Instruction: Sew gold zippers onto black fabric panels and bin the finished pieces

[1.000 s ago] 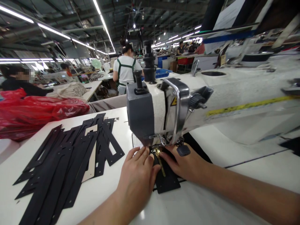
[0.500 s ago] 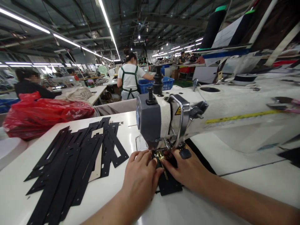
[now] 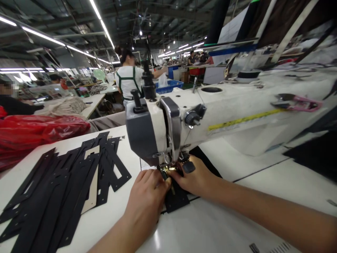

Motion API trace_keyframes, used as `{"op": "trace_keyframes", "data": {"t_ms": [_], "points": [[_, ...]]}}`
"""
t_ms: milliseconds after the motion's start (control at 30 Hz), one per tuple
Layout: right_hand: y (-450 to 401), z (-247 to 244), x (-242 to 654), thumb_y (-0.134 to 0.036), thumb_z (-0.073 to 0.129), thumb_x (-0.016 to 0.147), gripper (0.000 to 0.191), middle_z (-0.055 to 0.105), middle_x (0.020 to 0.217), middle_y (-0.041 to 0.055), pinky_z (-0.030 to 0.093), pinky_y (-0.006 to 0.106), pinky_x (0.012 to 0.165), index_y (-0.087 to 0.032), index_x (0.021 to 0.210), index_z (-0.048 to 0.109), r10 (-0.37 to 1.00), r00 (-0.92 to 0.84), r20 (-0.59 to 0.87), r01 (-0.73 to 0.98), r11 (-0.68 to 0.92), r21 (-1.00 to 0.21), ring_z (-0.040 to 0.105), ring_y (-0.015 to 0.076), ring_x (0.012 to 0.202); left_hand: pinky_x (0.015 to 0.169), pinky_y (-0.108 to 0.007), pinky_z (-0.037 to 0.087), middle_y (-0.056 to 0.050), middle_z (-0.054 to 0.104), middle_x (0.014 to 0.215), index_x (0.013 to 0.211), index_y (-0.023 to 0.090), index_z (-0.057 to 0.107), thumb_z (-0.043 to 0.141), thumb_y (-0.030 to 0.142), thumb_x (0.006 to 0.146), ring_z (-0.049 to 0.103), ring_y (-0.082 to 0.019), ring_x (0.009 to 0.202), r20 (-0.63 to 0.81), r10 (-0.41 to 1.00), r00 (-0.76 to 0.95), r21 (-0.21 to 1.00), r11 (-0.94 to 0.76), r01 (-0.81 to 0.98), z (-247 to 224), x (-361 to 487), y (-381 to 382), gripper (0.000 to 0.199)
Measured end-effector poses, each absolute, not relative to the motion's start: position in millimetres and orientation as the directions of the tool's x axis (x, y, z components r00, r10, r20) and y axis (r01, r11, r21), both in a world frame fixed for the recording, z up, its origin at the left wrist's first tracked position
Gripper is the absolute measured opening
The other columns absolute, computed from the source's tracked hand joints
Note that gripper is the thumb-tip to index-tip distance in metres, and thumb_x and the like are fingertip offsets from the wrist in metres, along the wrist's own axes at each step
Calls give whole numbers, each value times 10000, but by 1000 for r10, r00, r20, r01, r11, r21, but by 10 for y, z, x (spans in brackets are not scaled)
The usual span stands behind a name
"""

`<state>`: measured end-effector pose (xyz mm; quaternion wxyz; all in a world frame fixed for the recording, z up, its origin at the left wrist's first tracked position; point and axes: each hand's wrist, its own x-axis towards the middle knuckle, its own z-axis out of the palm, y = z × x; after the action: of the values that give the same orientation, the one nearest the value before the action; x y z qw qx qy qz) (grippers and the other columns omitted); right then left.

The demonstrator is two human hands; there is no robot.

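A black piece of material (image 3: 179, 202) lies under the presser foot of a white and grey sewing machine (image 3: 142, 130). Along its middle runs a gold-toothed zipper (image 3: 172, 189), and shiny gold metal shows beside the needle. My left hand (image 3: 147, 193) is curled at the piece's left edge, thumb and fingertips pressed together on it. From the other side my right hand (image 3: 201, 177) grips the piece close to the needle, thumb by the gold metal. The machine's parts hide some right fingertips. More black fabric (image 3: 205, 160) extends behind the right hand.
Left on the table is a pile of slotted black strips (image 3: 60, 189) with a beige one (image 3: 92, 189). Behind it sits a red plastic bag (image 3: 42, 131). Pink-handled snips (image 3: 297, 103) and yellow measuring tape (image 3: 244, 119) are on the machine arm. A person (image 3: 129, 80) stands beyond.
The view has swung right, so the machine, pile and hands appear farther left. Both hands stay on the black piece by the needle. The person behind still reaches towards the blue crate.
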<state>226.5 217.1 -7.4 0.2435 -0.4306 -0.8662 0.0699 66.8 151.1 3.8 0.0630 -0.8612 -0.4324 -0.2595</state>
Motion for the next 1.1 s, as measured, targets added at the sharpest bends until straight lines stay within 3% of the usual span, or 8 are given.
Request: {"op": "trace_keyframes", "data": {"t_ms": [200,400,500,600,667,833,1100], "points": [[2182,39,2150,-147,499,769,161,664,678,111,441,336,523,-154,702,645,837,-486,249,803,541,-251,639,286,655,650,-348,430,-74,555,776,862,153,644,412,130,883,507,-197,733,447,741,501,126,-607,785,35,661,1535,233],[2209,53,2173,-159,447,832,232,669,719,135,477,337,615,-120,768,666,848,-469,246,828,519,-213,643,256,708,663,-380,454,-87,590,849,902,163,644,457,181,873,548,-224,757,469,749,468,65,-558,828,28,673,1499,190],[2043,64,2310,-205,415,876,261,677,853,120,486,338,705,-122,900,661,786,-539,302,773,604,-195,630,231,811,727,-428,473,-137,631,958,937,109,620,505,206,854,594,-273,868,477,786,393,52,-472,880,36,681,1385,172],[1790,44,2465,-232,429,879,309,611,1129,125,441,379,883,-97,1098,600,584,-710,394,572,804,-162,542,238,1051,801,-442,477,-150,656,1021,961,96,616,483,159,854,600,-280,993,471,797,378,96,-473,876,20,690,1261,181],[1652,15,2527,-238,444,871,372,562,1203,158,404,402,947,-32,1160,555,478,-771,421,462,875,-147,491,258,1126,816,-444,483,-122,673,1013,956,129,628,458,126,854,614,-259,991,488,787,377,125,-491,862,6,700,1211,198],[1555,-20,2511,-190,461,853,333,607,1123,178,446,406,911,-4,1096,593,429,-785,447,415,900,-134,531,268,1075,838,-440,488,-102,675,1029,976,165,634,435,94,848,626,-232,982,517,761,391,148,-530,835,10,720,1197,247],[1597,-52,2483,-148,433,851,330,609,1130,160,452,378,915,-4,1100,595,445,-759,476,426,892,-154,538,259,1067,859,-460,481,-112,672,1034,1005,158,624,408,111,867,619,-239,995,498,728,470,38,-560,828,15,687,1248,261]]}}
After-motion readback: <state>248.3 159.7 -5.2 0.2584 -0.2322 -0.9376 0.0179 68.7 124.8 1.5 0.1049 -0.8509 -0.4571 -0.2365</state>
